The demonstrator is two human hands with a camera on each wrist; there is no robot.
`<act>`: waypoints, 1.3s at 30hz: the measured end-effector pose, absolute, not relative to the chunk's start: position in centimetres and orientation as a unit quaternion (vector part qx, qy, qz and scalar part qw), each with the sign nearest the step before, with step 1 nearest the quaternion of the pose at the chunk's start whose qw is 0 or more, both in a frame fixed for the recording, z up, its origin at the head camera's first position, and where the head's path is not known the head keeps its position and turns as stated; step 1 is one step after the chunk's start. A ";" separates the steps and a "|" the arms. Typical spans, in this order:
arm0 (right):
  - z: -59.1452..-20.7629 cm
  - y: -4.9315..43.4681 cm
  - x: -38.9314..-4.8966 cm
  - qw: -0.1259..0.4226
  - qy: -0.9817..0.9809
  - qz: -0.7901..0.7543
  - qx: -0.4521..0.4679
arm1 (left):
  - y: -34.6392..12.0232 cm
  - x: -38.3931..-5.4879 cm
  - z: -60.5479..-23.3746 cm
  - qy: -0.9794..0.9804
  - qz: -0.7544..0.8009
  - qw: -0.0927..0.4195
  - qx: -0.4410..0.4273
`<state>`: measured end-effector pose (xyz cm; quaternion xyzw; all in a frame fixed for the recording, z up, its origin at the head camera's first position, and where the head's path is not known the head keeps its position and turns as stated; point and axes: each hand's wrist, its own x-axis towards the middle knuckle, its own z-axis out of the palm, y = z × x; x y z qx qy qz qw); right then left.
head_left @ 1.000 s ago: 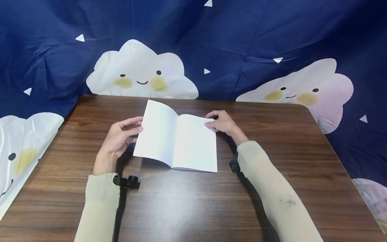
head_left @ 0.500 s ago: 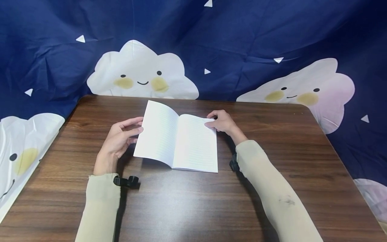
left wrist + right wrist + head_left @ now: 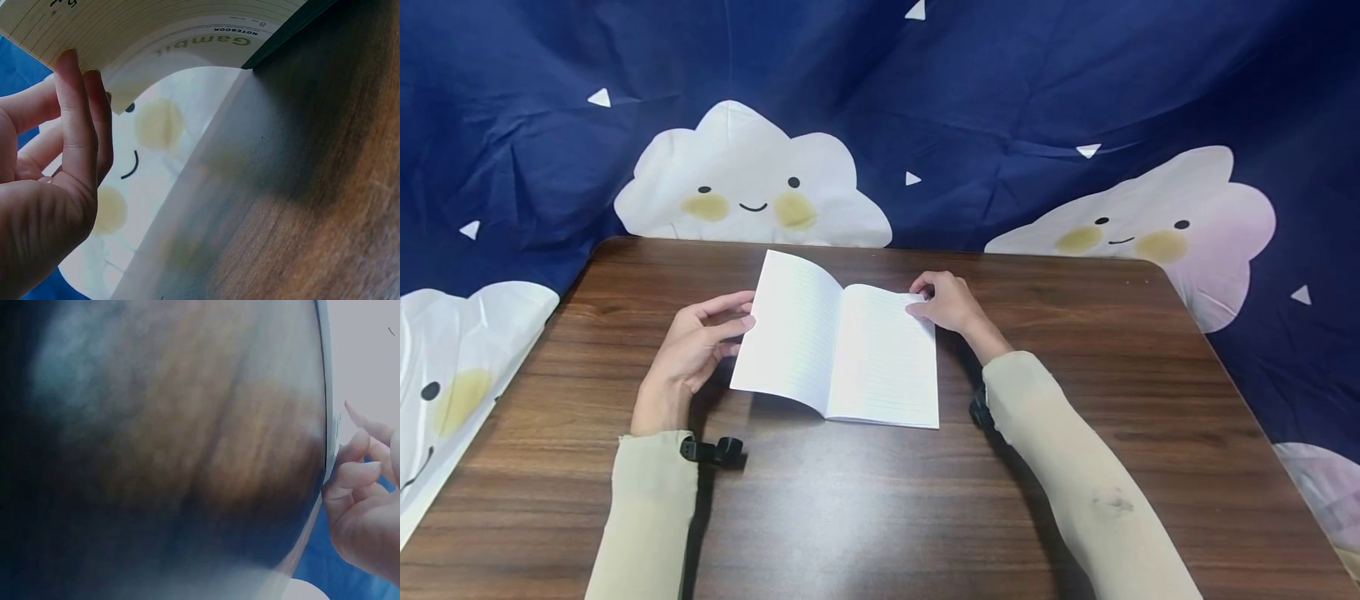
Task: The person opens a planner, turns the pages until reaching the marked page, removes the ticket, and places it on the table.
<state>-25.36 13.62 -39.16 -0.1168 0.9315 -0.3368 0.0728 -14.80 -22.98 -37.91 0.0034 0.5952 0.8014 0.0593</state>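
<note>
An open notebook [image 3: 880, 358] with white ruled pages lies near the middle of the table, its left side raised and curved. At the left edge, my left hand [image 3: 688, 346] pinches the raised side, thumb on the page and other fingers behind it. In the left wrist view, that hand [image 3: 69, 144] is under the notebook's outer face [image 3: 187, 37], where lines and printed lettering including "NOTEBOOK" show. My right hand [image 3: 951, 302] pinches the upper right corner, thumb on top. The right wrist view shows this hand [image 3: 365, 494] with bent fingers at the notebook's edge.
The brown wood-grain table [image 3: 850, 517] extends around the notebook on all sides. Behind it hangs a dark blue cloth [image 3: 955, 83] printed with smiling clouds and small white triangles. A black wrist camera [image 3: 718, 451] sits by the left cuff, another [image 3: 979, 408] by the right.
My right hand has shifted very slightly at the upper right corner, its fingers a little more bent. The notebook and left hand look the same.
</note>
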 end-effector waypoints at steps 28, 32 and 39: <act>-38.2 14.9 -26.5 0.170 0.813 -0.555 -0.040 | -23.0 -15.0 -38.1 0.595 0.802 0.063 -0.006; -37.6 14.0 -26.2 0.183 0.785 -0.591 -0.035 | -23.0 -15.0 -38.0 0.597 0.799 0.062 -0.008; -36.6 12.4 -25.9 0.210 0.706 -0.677 -0.018 | -23.1 -14.8 -37.9 0.599 0.798 0.059 -0.007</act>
